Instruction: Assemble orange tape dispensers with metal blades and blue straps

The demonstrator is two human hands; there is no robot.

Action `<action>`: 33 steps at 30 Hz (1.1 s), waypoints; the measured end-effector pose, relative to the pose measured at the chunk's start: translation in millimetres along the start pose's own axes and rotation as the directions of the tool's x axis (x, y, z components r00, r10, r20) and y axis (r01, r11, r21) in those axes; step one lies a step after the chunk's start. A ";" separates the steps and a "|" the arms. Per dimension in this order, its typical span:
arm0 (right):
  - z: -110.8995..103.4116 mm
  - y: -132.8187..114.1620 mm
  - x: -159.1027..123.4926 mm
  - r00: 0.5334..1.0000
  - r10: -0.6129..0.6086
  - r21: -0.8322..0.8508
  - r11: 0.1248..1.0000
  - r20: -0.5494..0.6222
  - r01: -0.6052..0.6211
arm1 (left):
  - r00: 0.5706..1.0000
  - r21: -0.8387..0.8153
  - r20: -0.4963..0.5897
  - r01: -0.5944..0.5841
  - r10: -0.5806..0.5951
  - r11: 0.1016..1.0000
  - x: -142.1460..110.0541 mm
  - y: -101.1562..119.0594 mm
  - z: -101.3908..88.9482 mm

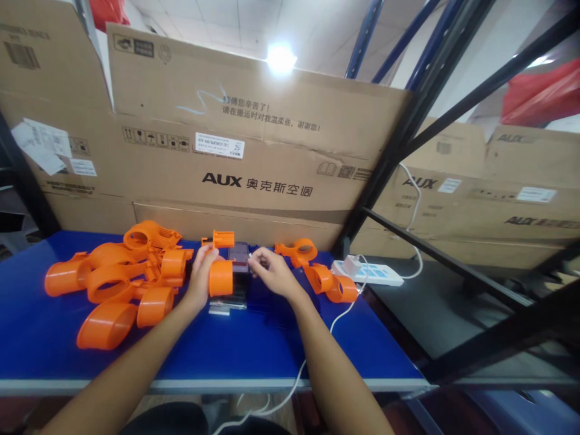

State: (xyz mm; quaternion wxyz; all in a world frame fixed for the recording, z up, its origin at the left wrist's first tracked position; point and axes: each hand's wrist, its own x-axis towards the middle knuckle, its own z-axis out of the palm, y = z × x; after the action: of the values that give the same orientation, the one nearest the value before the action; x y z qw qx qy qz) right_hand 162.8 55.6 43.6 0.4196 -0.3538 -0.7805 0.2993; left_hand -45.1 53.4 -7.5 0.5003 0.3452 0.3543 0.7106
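My left hand (pixel 198 283) is closed on an orange plastic ring part (pixel 220 278), whose upper section shows above the fingers. My right hand (pixel 273 272) is just to the right of it, thumb and fingers pinched together. A small pale bit shows at those fingertips, too small to name. Between the hands lies a dark phone-like device (pixel 238 254) with a lit screen. Below it, partly covered by the ring, are some flat dark and silvery packets (pixel 232 302).
Several similar orange ring parts (pixel 109 283) are heaped on the blue table (pixel 254 353) at left. More orange parts (pixel 322 279) lie at right, beside a white power strip (pixel 371 273) with a plugged-in charger and white cable (pixel 335 320). A large cardboard box (pixel 254 151) stands behind.
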 end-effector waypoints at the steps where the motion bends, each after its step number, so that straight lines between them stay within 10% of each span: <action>1: -1.1 4.5 1.9 0.998 0.031 0.068 0.997 -0.057 -0.027 | 0.999 0.008 0.034 0.020 -0.020 1.000 -1.4 -1.0 0.9; 11: 9.5 14.4 4.4 0.970 0.170 0.313 0.943 -0.174 -0.110 | 0.956 0.086 0.272 0.087 -0.107 0.992 -9.5 -6.4 7.3; 20: 7.4 20.7 5.5 0.978 0.003 0.004 1.000 -0.207 -0.002 | 0.945 0.097 0.301 0.102 -0.127 0.990 -11.6 -4.3 6.2; 33: 13.0 20.1 4.8 0.973 0.088 0.145 0.988 -0.214 -0.057 | 0.921 0.078 0.365 0.117 -0.137 0.990 -13.0 3.8 7.3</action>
State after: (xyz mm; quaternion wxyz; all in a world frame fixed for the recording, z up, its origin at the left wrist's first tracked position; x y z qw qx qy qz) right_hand 155.6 68.7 24.3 0.5156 -0.3834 -0.6932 0.3265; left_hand -37.2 41.2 -2.3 0.5933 0.4624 0.2949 0.5892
